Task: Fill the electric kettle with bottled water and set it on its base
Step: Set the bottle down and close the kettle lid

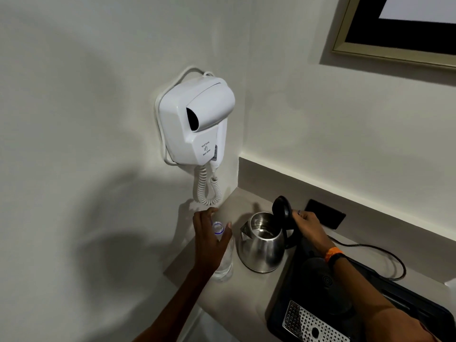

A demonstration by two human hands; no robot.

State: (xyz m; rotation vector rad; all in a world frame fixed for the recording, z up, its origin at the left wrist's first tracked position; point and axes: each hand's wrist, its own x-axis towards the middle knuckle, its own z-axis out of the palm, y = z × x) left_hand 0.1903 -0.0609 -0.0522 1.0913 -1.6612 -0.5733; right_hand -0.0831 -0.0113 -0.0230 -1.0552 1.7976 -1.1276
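Note:
A steel electric kettle (261, 250) stands on the beige counter (251, 292) with its black lid (281, 208) flipped up. My right hand (308, 225) grips the kettle's black handle. Left of it stands an uncapped clear water bottle (223, 265) with a blue neck ring. My left hand (209, 240) hovers over the bottle with fingers spread, in front of it and partly hiding it; it holds nothing. The kettle's round black base (323, 275) lies on the black tray to the right, partly under my right forearm.
A black tray (291, 314) with a perforated metal drain plate (311, 324) sits at the counter's right. A black cord (385, 253) loops behind it. A black wall socket (325, 213) is behind the kettle. A white wall hair dryer (197, 124) hangs above.

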